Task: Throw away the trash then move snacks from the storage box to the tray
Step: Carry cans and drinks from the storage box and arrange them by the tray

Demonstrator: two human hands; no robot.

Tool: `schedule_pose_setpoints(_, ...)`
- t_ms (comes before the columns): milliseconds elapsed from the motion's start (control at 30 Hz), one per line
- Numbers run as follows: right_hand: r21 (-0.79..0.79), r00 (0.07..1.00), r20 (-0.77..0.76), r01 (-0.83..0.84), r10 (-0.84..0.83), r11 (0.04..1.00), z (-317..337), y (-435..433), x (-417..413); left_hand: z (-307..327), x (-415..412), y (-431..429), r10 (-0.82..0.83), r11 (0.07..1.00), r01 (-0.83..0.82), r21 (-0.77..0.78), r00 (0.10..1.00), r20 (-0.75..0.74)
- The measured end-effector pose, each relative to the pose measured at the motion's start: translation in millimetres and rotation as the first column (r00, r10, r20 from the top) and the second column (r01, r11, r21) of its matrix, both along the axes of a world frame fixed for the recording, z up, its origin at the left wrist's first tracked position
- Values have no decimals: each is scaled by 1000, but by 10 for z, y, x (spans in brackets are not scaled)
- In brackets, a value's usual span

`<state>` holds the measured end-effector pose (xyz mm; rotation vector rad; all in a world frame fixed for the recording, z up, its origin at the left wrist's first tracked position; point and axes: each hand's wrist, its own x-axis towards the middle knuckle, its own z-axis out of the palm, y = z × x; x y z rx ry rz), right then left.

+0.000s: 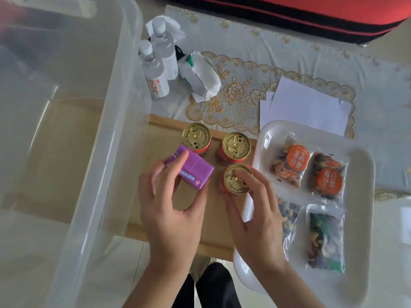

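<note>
Gripping: left hand [169, 196] holds purple carton [196, 171], long axis upper-left to lower-right; right hand [255, 210] grasps nearest can [238, 182] of three, all upright; four packs [291, 162] lie on tray [360, 218].

Pale gold-embroidered tablecloth [289, 41], cream lace mat [240, 96] laid on it. Beyond, a red cushioned seat with black stripes [311, 10]. Below, pale glossy floor tiles [106, 285] in soft daylight.

Purple box [193, 172]; 3 gold-lidded, seemingly red cans [236, 144].
</note>
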<state>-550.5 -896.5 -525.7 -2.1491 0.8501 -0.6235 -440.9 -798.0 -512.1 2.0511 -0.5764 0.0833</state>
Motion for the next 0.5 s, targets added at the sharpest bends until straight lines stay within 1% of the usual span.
schedule_pose_setpoints(133, 1, 1000, -15, 8, -8, 1000, -37, 34, 34, -8, -36, -38, 29, 999, -29, -34, 999, -17)
schedule_pose_setpoints(500, -7, 998, -7, 57, -57, 998, -104, 100, 123, -33, -73, -82, 64, 996, -69, -64, 995, -81)
